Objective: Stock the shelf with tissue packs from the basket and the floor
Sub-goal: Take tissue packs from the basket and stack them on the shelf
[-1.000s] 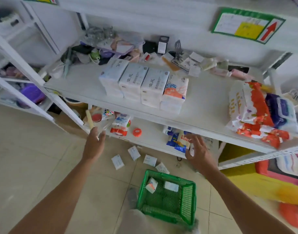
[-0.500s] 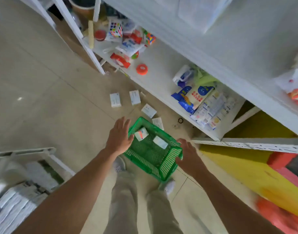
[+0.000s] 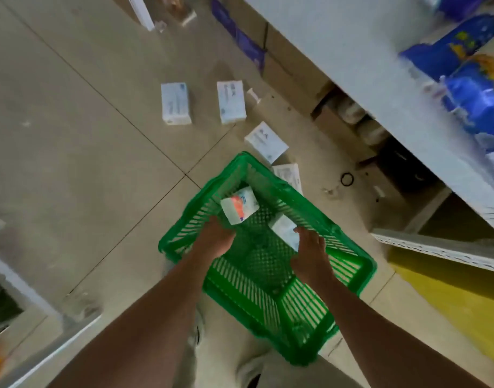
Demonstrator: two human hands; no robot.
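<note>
Tiled floor (image 3: 72, 135) | green basket (image 3: 360, 264) | both hands' fingers spread, packs (image 3: 239, 208) just beyond fingertips

Only one view here, the head cam, so there's no second angle to share anything with. It's worn up high and pointed steeply down, nearly straight at the tiled floor (image 3: 72, 135), with both forearms coming in from the bottom edge. The green basket (image 3: 184, 228) sits dead centre and pretty close. The white shelf (image 3: 366, 65) cuts diagonally across the top right, seen from above its front edge. Wide-angle lens, so the edges bend, and it's a bit blurry.
</note>
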